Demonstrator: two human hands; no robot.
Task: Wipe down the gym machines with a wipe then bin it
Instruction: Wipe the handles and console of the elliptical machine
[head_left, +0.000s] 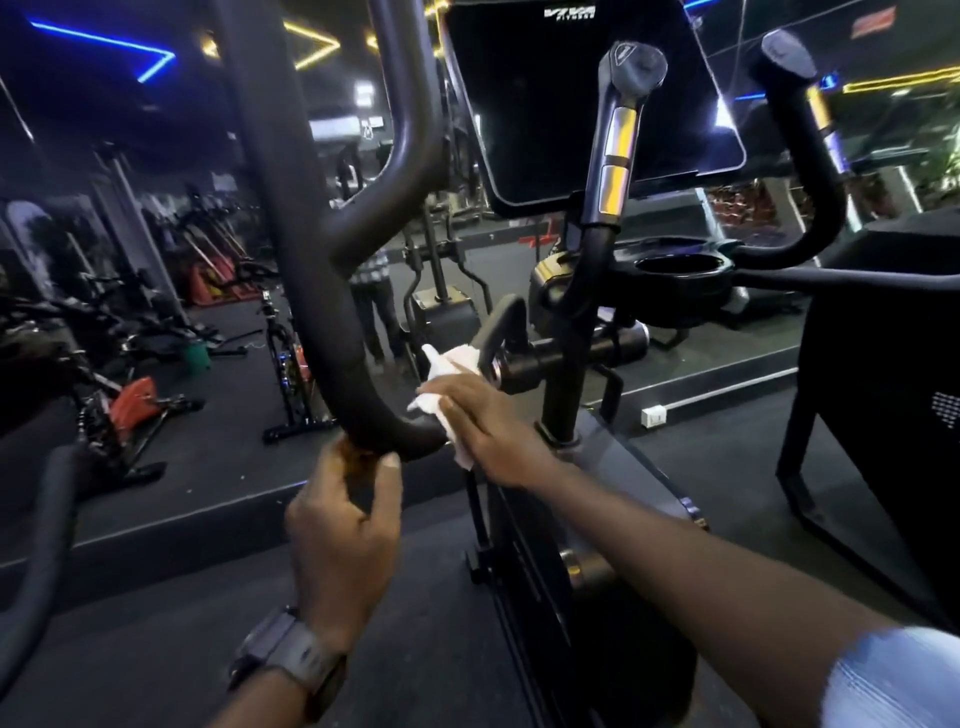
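Head view. A white wipe (451, 387) is pressed by the right hand (480, 423) against the black machine, at the point where the curved handlebar (322, 291) bends round to meet the lower frame. The fingers of that hand lie fairly straight over the wipe; a firm pinch is not shown, so the cloth is judged to be held by pressure alone. The left hand (345, 512) is curled round the underside of the same bar, thumb and fingers closed on it, apparently to steady it. A watch (288, 657) is worn on the left wrist.

Above, a dark console screen (587, 98) and two upright grips (621, 135) are seen, with a cup holder (680, 267) between them. Exercise bikes (130, 400) stand well apart on the left. No bin is seen in this view.

Risks, as judged:
- The wipe could be dropped if pressure is eased, since it is not gripped.
- A loose corner hangs near the pivot shaft (566, 356) and could be snagged there.
- The bar may swing if the left grasp is released.
- The console and grips may be missed, being well above the wipe.
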